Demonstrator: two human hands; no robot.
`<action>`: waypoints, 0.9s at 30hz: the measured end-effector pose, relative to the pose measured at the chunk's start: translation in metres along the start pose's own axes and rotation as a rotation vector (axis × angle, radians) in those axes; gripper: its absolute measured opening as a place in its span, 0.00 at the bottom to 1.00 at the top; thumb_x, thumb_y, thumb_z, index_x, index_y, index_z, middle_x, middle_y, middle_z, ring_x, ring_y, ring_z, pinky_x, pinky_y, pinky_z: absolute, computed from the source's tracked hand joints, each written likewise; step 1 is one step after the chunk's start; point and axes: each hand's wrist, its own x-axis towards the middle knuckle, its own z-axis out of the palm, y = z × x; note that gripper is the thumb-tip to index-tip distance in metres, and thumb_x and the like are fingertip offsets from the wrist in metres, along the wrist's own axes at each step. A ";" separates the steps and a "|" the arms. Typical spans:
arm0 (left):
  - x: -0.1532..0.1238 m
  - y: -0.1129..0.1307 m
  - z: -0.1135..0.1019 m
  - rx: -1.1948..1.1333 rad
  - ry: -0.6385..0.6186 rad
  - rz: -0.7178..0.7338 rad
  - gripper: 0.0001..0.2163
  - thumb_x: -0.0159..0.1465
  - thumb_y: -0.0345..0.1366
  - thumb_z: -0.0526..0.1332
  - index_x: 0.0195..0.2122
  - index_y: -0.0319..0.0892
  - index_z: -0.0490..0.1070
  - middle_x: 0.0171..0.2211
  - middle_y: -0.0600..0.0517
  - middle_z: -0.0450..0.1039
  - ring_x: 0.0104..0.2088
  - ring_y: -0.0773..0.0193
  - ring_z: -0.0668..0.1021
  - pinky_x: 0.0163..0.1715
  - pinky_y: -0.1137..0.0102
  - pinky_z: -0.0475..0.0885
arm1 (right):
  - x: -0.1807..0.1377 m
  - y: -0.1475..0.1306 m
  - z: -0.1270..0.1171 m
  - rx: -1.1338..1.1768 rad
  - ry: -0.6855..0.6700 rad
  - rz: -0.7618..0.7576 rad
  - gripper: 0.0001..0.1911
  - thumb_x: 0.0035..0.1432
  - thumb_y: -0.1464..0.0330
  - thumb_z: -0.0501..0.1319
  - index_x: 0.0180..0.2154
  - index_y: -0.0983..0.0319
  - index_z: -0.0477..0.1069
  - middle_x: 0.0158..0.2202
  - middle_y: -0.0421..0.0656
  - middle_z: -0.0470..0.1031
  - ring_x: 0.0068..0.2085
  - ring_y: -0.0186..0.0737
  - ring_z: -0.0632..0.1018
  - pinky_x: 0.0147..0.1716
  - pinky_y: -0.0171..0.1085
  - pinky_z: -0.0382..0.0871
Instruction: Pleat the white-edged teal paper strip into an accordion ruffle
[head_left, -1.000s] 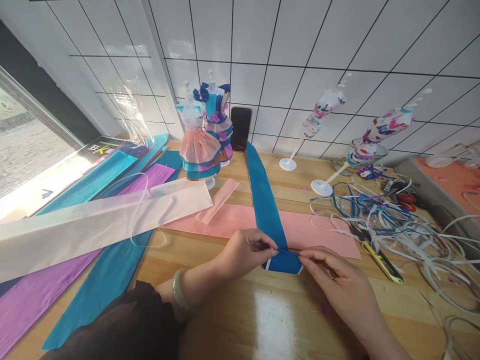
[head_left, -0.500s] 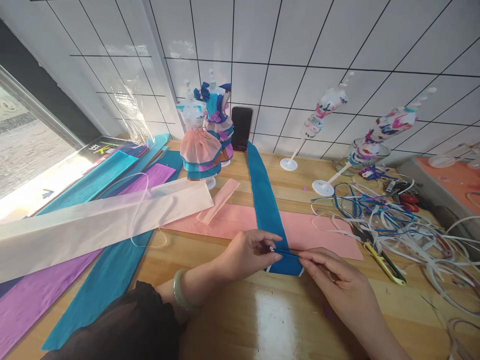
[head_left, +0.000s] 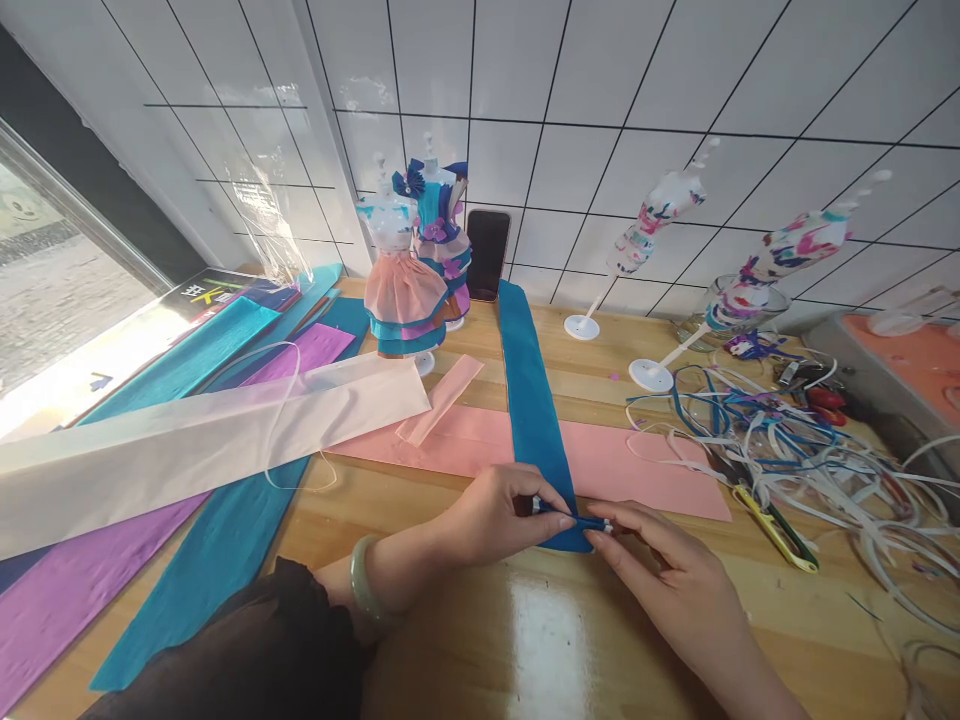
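Note:
A long blue strip (head_left: 531, 380), of paper or cloth, runs from near the wall toward me across a pink strip (head_left: 637, 465). Its near end is gathered into a narrow folded bundle (head_left: 583, 522) with whitish tips. My left hand (head_left: 499, 515) pinches the bundle's left part between thumb and fingers. On the right tip, my right hand (head_left: 667, 560) closes thumb and fingertips. Below the bundle a bit of blue strip shows against the table. The fingers hide part of the folds.
White, purple and teal strips (head_left: 202, 560) overlap at left. Two dressed miniature mannequins (head_left: 405, 290) and a phone (head_left: 488, 255) stand at the back. Two leaning mannequins (head_left: 780, 260), a yellow-green cutter (head_left: 776, 530) and tangled white and blue ribbons (head_left: 750, 420) occupy the right.
The flat near end of the blue strip is now folded into a narrow roll-like bundle. My left fingers have come lower and closer over it. The view has shifted slightly.

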 end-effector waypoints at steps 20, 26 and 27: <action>0.003 -0.003 0.002 -0.121 0.098 -0.080 0.08 0.55 0.37 0.62 0.27 0.35 0.75 0.24 0.49 0.71 0.24 0.69 0.72 0.24 0.75 0.66 | 0.001 0.007 -0.006 0.051 0.025 0.082 0.08 0.53 0.64 0.60 0.34 0.57 0.75 0.35 0.41 0.78 0.35 0.38 0.78 0.33 0.31 0.72; 0.004 -0.005 0.002 -0.345 0.088 -0.200 0.12 0.53 0.41 0.64 0.31 0.35 0.75 0.21 0.52 0.70 0.21 0.72 0.70 0.20 0.77 0.64 | 0.003 0.006 -0.009 0.103 0.063 0.216 0.10 0.50 0.62 0.61 0.34 0.57 0.77 0.37 0.42 0.79 0.39 0.42 0.79 0.36 0.34 0.74; 0.004 -0.005 0.001 -0.359 0.085 -0.214 0.12 0.53 0.41 0.64 0.31 0.35 0.75 0.21 0.52 0.70 0.20 0.72 0.70 0.20 0.77 0.64 | 0.003 0.006 -0.010 0.115 0.069 0.231 0.10 0.50 0.62 0.61 0.33 0.57 0.77 0.37 0.42 0.79 0.39 0.42 0.79 0.36 0.34 0.75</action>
